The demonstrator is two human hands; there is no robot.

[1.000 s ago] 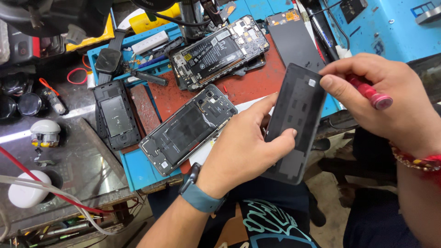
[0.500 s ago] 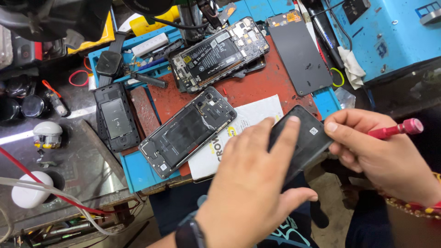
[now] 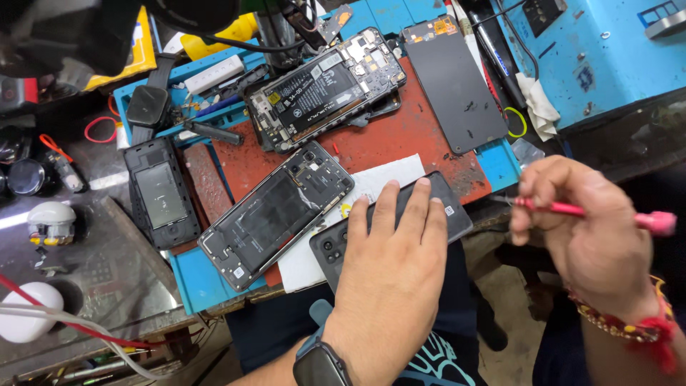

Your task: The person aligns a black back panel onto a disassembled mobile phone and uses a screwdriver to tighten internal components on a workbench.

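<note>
At the far left of the frame a white rounded earbud case (image 3: pixel 25 309) sits at the lower edge of a grey metal bench top (image 3: pixel 107 279), with a small white-and-yellow round gadget (image 3: pixel 50 223) above it. Moving right, a dark smartwatch (image 3: pixel 148 106) lies in the upper left on the blue work mat (image 3: pixel 196 279), and just below it rests a small black phone frame (image 3: pixel 161 194). Near the middle, an opened phone with its internals showing (image 3: pixel 275 213) lies tilted on the red pad (image 3: pixel 400 139), partly over a white sheet of paper (image 3: pixel 379 179); above it, toward the top centre, a second opened phone with a black battery (image 3: pixel 321 89) lies at a slant. Below centre, the left hand (image 3: pixel 393 264), a dark watch on its wrist, presses flat with fingers spread on a dark grey phone back cover (image 3: pixel 336 246), which lies on the paper at the near edge of the mat, its camera cutouts showing just left of the palm. Upper right of centre, a black display panel (image 3: pixel 454 86) lies face down across the red pad and blue mat. At the right, the right hand (image 3: pixel 589 236), a red beaded band at its wrist, is closed around a pink-handled screwdriver (image 3: pixel 572 209) with its tip pointing left toward the cover, near but apart from it. A blue metal box (image 3: pixel 607 57) fills the upper right corner.
</note>
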